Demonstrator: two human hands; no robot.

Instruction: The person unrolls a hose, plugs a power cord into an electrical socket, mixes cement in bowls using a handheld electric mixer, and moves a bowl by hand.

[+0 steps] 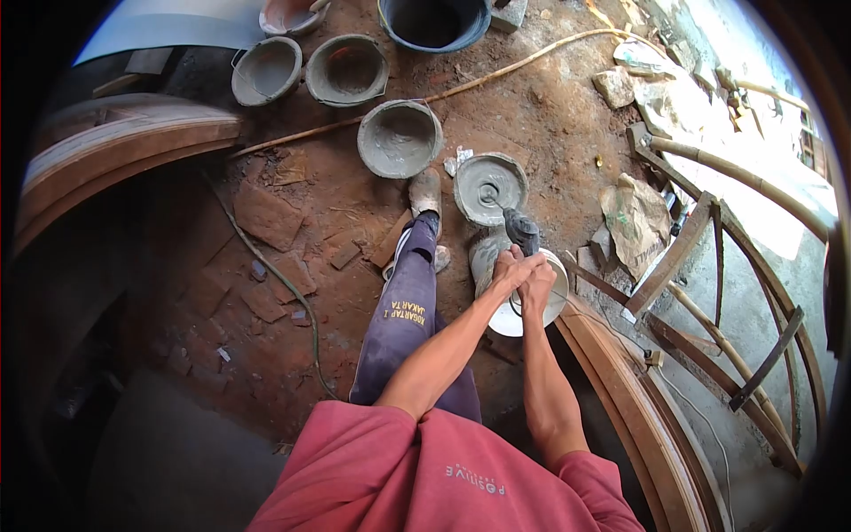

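Both my hands are closed around the rear of a dark power drill, which points away from me. My left hand and my right hand are pressed together on its handle. The drill's mixing rod reaches into a bucket of wet grey mortar, where a round swirl shows around it. Exactly how the fingers sit on the handle is hidden. Just below my hands is a white bucket, and a grey-smeared container stands beside it.
Mortar-smeared basins stand ahead, near a large dark tub. A bamboo pole and a hose lie on the dirt floor among broken tiles. Wooden frames stand on both sides. A crumpled paper sack lies right.
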